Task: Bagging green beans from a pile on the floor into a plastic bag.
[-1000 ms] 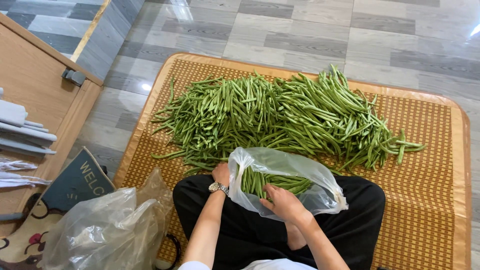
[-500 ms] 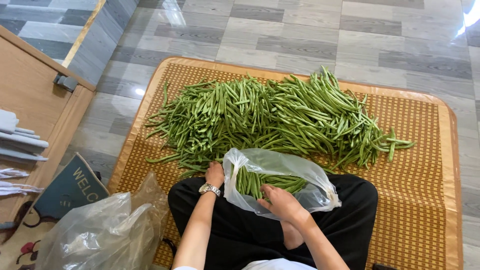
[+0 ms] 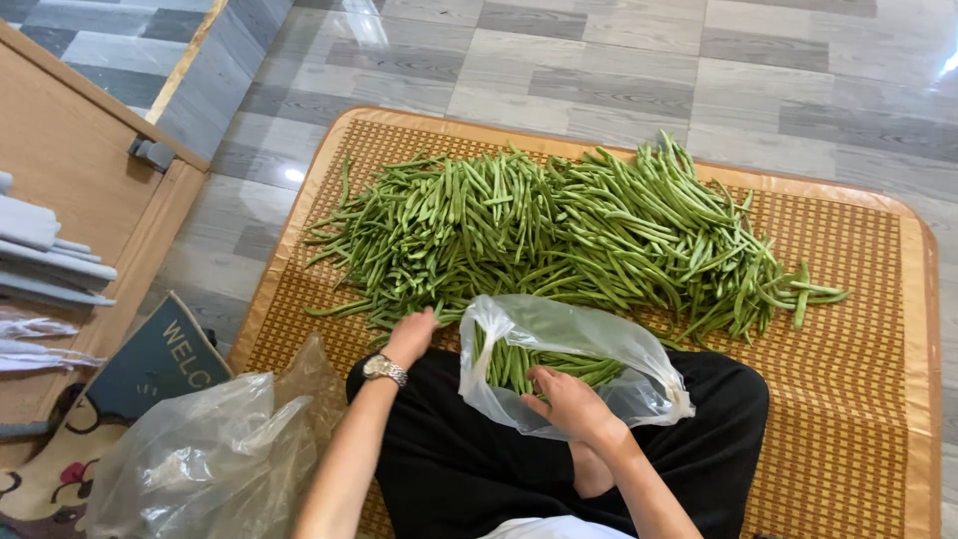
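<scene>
Bean heap (image 3: 559, 235) on woven mat (image 3: 848, 399) (grey tiled floor (image 3: 619, 70) around)

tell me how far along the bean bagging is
Done: a small bunch of green beans already lies inside the clear plastic bag. In hand: the right hand holds the bag's mouth open while the left hand reaches to the pile's edge. Left: nearly all of the bean pile on the woven mat.

Left hand (image 3: 411, 334) reaches into the near edge of the green bean pile (image 3: 559, 235) on the woven mat (image 3: 848, 399), centre frame. Right hand (image 3: 569, 404) grips the rim of a clear plastic bag (image 3: 589, 334) holding beans on the lap. Crumpled bag (image 3: 210, 459) lower left.
</scene>
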